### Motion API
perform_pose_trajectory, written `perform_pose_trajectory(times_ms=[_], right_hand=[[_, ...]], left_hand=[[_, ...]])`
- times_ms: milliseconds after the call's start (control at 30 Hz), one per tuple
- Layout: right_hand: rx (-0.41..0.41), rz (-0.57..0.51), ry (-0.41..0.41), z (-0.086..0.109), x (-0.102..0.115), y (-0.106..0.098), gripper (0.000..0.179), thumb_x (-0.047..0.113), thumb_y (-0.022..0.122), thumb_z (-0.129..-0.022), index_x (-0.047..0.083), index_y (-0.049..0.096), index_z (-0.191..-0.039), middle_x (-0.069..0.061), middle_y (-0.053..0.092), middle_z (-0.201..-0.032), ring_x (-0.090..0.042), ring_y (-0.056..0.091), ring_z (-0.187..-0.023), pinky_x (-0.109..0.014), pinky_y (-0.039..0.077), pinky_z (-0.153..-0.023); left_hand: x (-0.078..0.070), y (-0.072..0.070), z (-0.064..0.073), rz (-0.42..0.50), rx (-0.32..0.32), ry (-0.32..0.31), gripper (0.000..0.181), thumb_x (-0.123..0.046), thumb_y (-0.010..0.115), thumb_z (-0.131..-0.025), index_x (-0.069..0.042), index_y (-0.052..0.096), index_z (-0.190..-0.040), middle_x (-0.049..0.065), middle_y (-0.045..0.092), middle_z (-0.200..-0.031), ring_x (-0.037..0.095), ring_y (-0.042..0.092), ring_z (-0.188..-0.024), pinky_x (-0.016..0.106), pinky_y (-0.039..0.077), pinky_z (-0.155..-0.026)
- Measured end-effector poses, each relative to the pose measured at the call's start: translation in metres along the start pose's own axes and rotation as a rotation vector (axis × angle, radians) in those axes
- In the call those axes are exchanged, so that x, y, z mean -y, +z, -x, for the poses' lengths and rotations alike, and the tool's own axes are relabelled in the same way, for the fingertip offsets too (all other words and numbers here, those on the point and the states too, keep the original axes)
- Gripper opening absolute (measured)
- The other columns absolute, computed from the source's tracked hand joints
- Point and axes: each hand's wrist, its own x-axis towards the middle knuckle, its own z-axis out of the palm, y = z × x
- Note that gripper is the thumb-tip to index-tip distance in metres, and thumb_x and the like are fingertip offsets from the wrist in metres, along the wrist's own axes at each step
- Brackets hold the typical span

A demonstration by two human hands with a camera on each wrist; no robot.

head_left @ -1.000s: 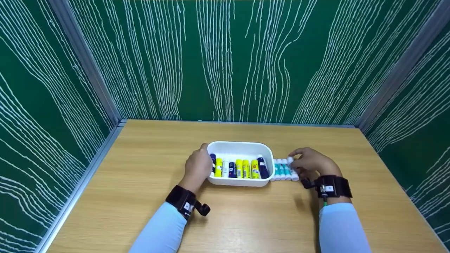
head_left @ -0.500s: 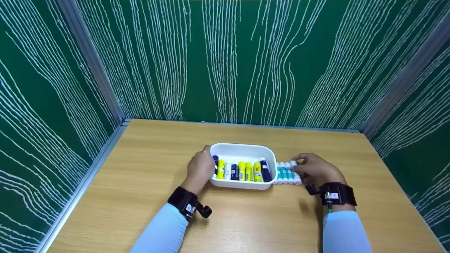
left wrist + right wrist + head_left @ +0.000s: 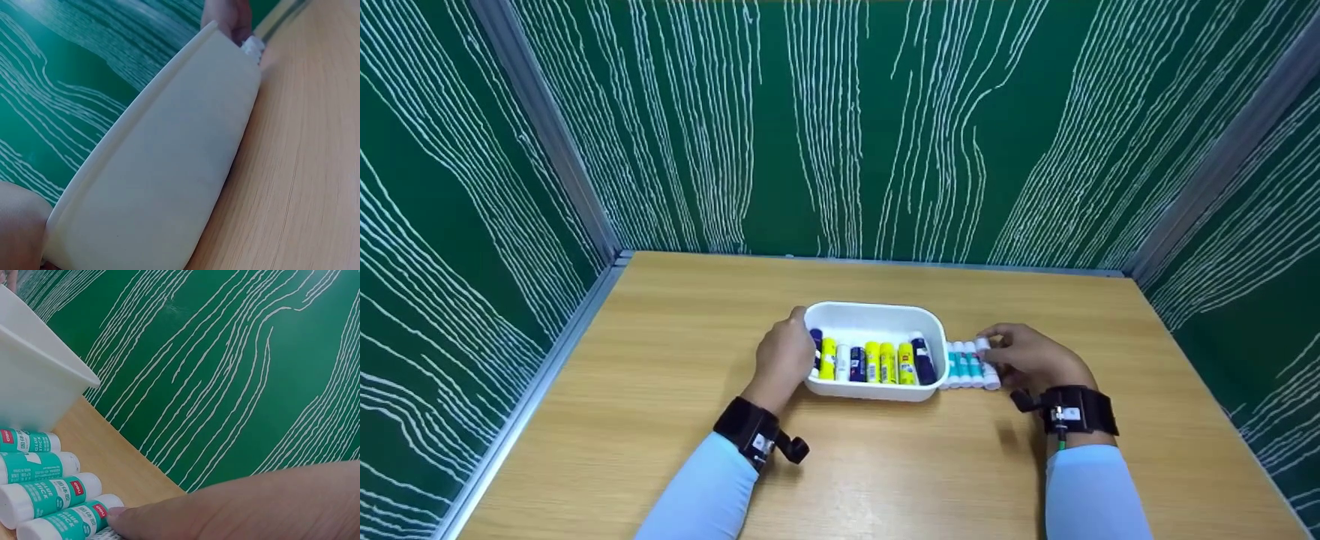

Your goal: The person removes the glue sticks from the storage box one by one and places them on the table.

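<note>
My left hand (image 3: 785,356) grips the left end of a white plastic tub (image 3: 877,315). Inside lies a row of glue sticks, among them a yellow one (image 3: 873,362), a white one (image 3: 842,363) and a dark blue one (image 3: 922,360). Against the tub's right end, several white-and-teal glue sticks (image 3: 50,498) lie side by side on the table. At the right end of that row, my right hand (image 3: 1031,356) pinches a pale glue stick (image 3: 991,377), tilted slightly and partly covered by the fingers. In the right wrist view, one fingertip touches beside the nearest teal label.
A light wooden table (image 3: 885,465) lies under everything. Green panels with white wavy lines (image 3: 825,135) enclose its back and sides, joined by grey metal posts (image 3: 547,135). Black straps with small cameras sit on both wrists.
The head view shifts slightly. My right wrist sits a little lower and nearer than before, its fingers still at the row's right end. The left hand stays on the tub.
</note>
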Motion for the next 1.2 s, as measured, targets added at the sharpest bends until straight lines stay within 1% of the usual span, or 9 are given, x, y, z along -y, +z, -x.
perform_pose_trajectory(times_ms=[67, 500, 733, 833, 900, 967, 1033, 1133, 1200], right_hand=[[0.012, -0.008, -0.016, 0.001, 0.001, 0.000, 0.054, 0.026, 0.068, -0.115, 0.003, 0.051, -0.161, -0.016, 0.068, -0.131, -0.026, 0.073, -0.097, -0.038, 0.065, -0.081], [-0.039, -0.032, 0.030, 0.003, 0.006, -0.001, 0.063, 0.033, 0.070, -0.114, 0.006, 0.043, -0.165, -0.016, 0.069, -0.126, -0.029, 0.069, -0.100, -0.040, 0.064, -0.083], [-0.102, 0.213, 0.030, 0.006, 0.010, -0.005, 0.071, 0.046, 0.063, -0.116, 0.002, 0.043, -0.168, -0.020, 0.069, -0.116, -0.031, 0.075, -0.093, -0.044, 0.070, -0.082], [-0.144, 0.310, 0.033, 0.010, 0.016, -0.008, 0.073, 0.051, 0.058, -0.117, -0.001, 0.045, -0.167, -0.017, 0.069, -0.112, -0.029, 0.073, -0.093, -0.042, 0.066, -0.081], [-0.182, 0.367, 0.016, 0.013, 0.021, -0.009, 0.075, 0.053, 0.056, -0.118, -0.003, 0.045, -0.167, -0.014, 0.068, -0.101, -0.027, 0.069, -0.087, -0.039, 0.061, -0.079], [-0.224, 0.411, -0.006, 0.017, 0.030, -0.008, 0.078, 0.055, 0.054, -0.118, -0.005, 0.044, -0.167, -0.014, 0.068, -0.104, -0.026, 0.068, -0.086, -0.039, 0.057, -0.079], [-0.265, 0.430, -0.042, 0.022, 0.040, -0.006, 0.079, 0.054, 0.053, -0.118, -0.006, 0.042, -0.168, -0.022, 0.070, -0.114, -0.029, 0.071, -0.091, -0.043, 0.061, -0.081], [-0.310, 0.432, -0.094, 0.032, 0.057, 0.005, 0.076, 0.051, 0.053, -0.119, -0.006, 0.041, -0.169, -0.034, 0.066, -0.140, -0.039, 0.075, -0.109, -0.052, 0.066, -0.092], [-0.332, 0.437, -0.132, 0.037, 0.069, 0.016, 0.072, 0.047, 0.055, -0.119, -0.005, 0.044, -0.168, -0.037, 0.064, -0.148, -0.043, 0.075, -0.117, -0.055, 0.067, -0.097]], left_hand=[[0.000, 0.000, 0.000, -0.001, -0.009, 0.009, 0.046, -0.016, 0.051, -0.119, -0.006, 0.054, -0.165, 0.024, 0.078, -0.141, 0.036, 0.081, -0.119, 0.052, 0.069, -0.097], [-0.007, 0.000, 0.002, 0.030, 0.022, -0.056, 0.051, -0.018, 0.052, -0.121, -0.009, 0.048, -0.171, 0.020, 0.073, -0.152, 0.031, 0.077, -0.127, 0.050, 0.065, -0.109], [-0.006, 0.000, 0.001, 0.032, 0.020, -0.045, 0.050, -0.017, 0.052, -0.120, -0.008, 0.050, -0.170, 0.020, 0.074, -0.151, 0.031, 0.077, -0.127, 0.051, 0.064, -0.111], [-0.005, 0.001, 0.002, 0.030, 0.028, -0.043, 0.050, -0.017, 0.052, -0.120, -0.008, 0.049, -0.170, 0.021, 0.073, -0.151, 0.031, 0.077, -0.128, 0.051, 0.064, -0.111], [-0.005, 0.001, 0.002, 0.023, 0.022, -0.038, 0.050, -0.016, 0.053, -0.120, -0.008, 0.050, -0.169, 0.021, 0.074, -0.149, 0.031, 0.078, -0.126, 0.051, 0.065, -0.108], [-0.004, 0.001, 0.003, 0.011, 0.011, -0.031, 0.050, -0.014, 0.053, -0.119, -0.008, 0.051, -0.168, 0.021, 0.076, -0.147, 0.032, 0.079, -0.125, 0.051, 0.067, -0.105], [-0.004, 0.000, 0.003, 0.000, 0.002, -0.026, 0.049, -0.013, 0.053, -0.119, -0.007, 0.052, -0.167, 0.022, 0.077, -0.145, 0.032, 0.080, -0.123, 0.051, 0.068, -0.102], [-0.003, -0.001, 0.003, -0.005, 0.002, -0.022, 0.049, -0.013, 0.053, -0.119, -0.006, 0.052, -0.167, 0.023, 0.077, -0.144, 0.033, 0.080, -0.123, 0.051, 0.068, -0.102], [-0.004, -0.002, 0.003, -0.003, 0.004, -0.020, 0.049, -0.014, 0.053, -0.119, -0.006, 0.052, -0.167, 0.023, 0.076, -0.145, 0.033, 0.079, -0.124, 0.051, 0.067, -0.103]])
